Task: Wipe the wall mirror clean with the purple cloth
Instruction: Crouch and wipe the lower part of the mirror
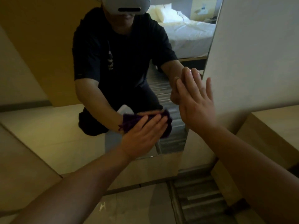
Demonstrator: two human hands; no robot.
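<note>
The mirror (129,62) fills the wall ahead, its right edge against a pale wall panel (258,54), and it reflects a person in a dark shirt with a bed (191,33) behind. The right hand (196,101) lies flat and open-fingered on the glass at that right edge, holding nothing. Lower down, the left hand (142,136) presses the cloth (167,125) against the glass with straight fingers.
</note>
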